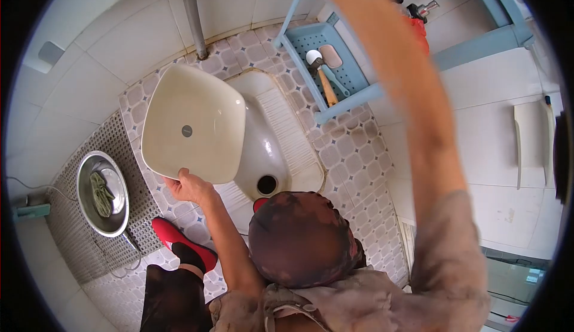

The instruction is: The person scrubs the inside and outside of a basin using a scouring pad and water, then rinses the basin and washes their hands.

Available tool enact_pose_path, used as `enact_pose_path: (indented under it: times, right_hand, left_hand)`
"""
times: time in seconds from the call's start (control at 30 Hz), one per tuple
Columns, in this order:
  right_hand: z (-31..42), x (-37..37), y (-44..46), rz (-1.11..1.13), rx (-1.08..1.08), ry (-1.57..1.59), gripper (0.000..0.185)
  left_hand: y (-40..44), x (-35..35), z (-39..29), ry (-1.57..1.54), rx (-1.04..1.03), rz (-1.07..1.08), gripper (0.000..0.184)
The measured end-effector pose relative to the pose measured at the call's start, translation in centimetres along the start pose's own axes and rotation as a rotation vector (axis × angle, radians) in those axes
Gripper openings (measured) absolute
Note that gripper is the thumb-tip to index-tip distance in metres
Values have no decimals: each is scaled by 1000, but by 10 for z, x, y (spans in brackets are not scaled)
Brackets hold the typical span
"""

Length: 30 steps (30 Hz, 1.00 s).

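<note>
My left hand is closed on the near edge of a cream, rounded-square plastic basin with a small grey oval mark in its middle. The basin is tilted up over the left side of a white squat toilet, hiding part of it. My right arm stretches up past the blue shelf rack. Its forearm is blurred, and the hand is beyond the top edge of the view, so what it touches is hidden.
On the left, a metal bowl with a green cloth stands on a perforated mat. A white-headed brush and a soap bar lie in the rack's lower basket. A grey pipe rises behind the toilet.
</note>
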State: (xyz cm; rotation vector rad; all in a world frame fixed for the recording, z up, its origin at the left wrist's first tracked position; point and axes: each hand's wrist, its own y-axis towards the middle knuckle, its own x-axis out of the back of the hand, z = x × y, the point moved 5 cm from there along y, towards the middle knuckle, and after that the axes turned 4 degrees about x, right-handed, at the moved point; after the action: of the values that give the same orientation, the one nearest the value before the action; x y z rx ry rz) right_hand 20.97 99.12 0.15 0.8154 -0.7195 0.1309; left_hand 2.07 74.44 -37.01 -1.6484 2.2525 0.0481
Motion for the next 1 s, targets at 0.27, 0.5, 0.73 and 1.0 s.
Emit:
enact_pose_path:
  times: [0.27,0.5,0.73,1.0]
  right_hand:
    - [-147,-79,-401,95,-1285,696,31]
    - [-151,-28,-537,-322,-1680,888,25]
    - [-152,-1,-548,-511,-1715,1009,26]
    - [-149,-3,-537,-396,-1667,972,27]
  left_hand:
    - [5,7,11,6,40,3,39]
    - [1,-2,4,33,25,-8,38]
    - [13,10,12,65,57,-22,42]
    - [15,12,3,17,53,-106,43]
